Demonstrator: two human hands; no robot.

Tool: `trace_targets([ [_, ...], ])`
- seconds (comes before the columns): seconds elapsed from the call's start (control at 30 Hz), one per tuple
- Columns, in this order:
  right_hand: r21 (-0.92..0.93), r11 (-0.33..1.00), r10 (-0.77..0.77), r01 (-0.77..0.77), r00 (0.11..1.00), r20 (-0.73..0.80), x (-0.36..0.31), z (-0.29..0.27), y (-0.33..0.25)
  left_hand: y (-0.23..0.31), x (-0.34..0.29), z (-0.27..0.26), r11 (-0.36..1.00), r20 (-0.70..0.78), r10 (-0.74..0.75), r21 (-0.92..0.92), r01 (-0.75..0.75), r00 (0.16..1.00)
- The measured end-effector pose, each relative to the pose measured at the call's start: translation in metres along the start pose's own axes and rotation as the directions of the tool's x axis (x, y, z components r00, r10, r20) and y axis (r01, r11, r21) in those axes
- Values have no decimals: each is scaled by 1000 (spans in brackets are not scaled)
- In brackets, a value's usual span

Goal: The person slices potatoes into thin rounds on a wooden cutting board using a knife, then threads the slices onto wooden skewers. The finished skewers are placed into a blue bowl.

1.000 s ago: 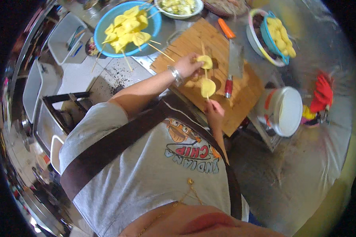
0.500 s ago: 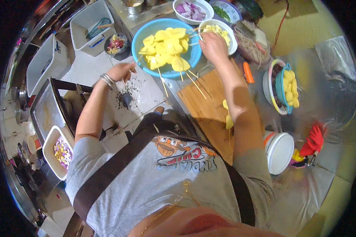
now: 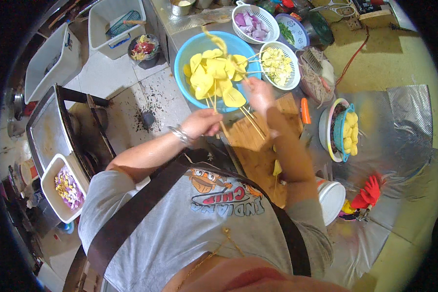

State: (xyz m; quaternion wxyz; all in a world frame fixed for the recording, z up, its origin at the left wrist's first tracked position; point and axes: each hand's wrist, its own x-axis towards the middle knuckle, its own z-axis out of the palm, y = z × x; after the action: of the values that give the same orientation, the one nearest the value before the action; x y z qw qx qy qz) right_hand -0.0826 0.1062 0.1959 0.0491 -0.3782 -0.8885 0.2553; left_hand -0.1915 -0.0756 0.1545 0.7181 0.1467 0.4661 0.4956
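Observation:
A light-blue bowl (image 3: 179, 73) holds a heap of thin yellow potato slices (image 3: 209, 73), several of them on wooden skewers whose sticks lean out over the rim. My left hand (image 3: 204, 122) is below the bowl's near rim, its fingers closed around a wooden skewer (image 3: 215, 92). At the near right rim, my right hand (image 3: 259, 95) is closed on the stick of a potato skewer (image 3: 220, 43), its yellow slices streaking across the bowl, partly blurred. Beneath my right forearm lies a wooden cutting board (image 3: 248, 134) with a skewered yellow slice (image 3: 277, 168) on it.
White baskets of chopped purple onion (image 3: 250, 27) and yellow-white pieces (image 3: 278, 65) stand behind. Further right are an orange-handled tool (image 3: 305, 111), a teal basket of peeled potatoes (image 3: 350, 134), a white bucket (image 3: 332, 202) and red gloves (image 3: 367, 192). Bins (image 3: 114, 29) stand at left.
My right hand has come back from the white basket to the bowl's near rim with a potato skewer. My left hand has moved right and closed on a skewer stick. The view has shifted slightly.

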Motion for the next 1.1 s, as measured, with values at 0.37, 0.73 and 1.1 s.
trace_targets([
  [0.37, 308, 884, 222, -352, 895, 386, 22, 44, -46, -12, 27, 37, 991, -45, 129, -38, -130, 991],
  [0.73, -37, 998, -36, 52, 940, 340, -8, -7, -33, -12, 24, 57, 981, 91, 187, 30, -190, 978],
  [1.1, 109, 990, -106, 92, 986, 130, -52, 13, 8, -31, 47, 45, 332, 583, 366, 646, -687, 725],
])
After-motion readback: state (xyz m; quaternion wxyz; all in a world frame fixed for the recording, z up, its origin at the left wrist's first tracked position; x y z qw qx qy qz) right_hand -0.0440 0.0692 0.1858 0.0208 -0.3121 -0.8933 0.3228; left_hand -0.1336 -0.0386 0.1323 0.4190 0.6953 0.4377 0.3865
